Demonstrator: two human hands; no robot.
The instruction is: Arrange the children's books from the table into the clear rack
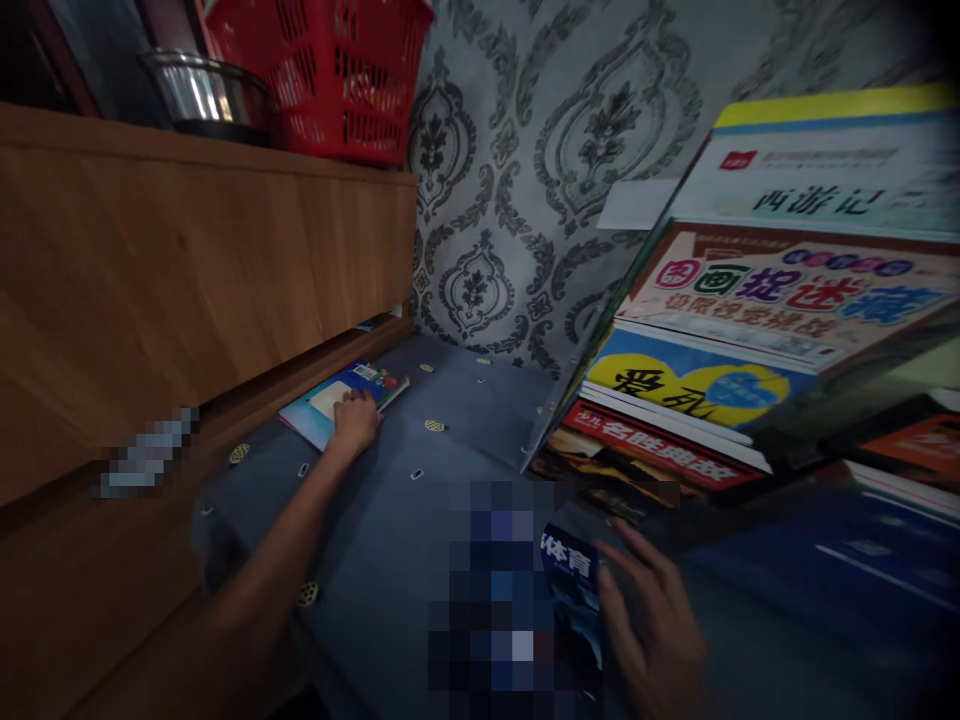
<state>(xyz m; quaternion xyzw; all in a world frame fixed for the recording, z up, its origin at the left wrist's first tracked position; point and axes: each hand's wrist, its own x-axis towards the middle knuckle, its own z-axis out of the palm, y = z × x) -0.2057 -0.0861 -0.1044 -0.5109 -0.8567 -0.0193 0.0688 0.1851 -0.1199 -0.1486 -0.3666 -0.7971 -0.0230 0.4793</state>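
My left hand [355, 420] rests on top of a thin book [324, 405] with a blue and white back cover. The book lies on the grey cloth near the wooden cabinet, and no fingers wrap round it. Lower right, my right hand [660, 625] has its fingers stretched and apart, beside the right edge of a dark blue book [574, 600] with white characters. Part of that book is hidden by pixelated blocks, and I cannot tell whether the fingers press on it.
A tall stack of books [720, 330] stands on the right, with a blue book [862, 545] below it. On the left is a wooden cabinet [187, 260] bearing a red plastic basket [352, 80] and a metal bowl [206, 90]. Patterned wallpaper [517, 150] covers the back wall.
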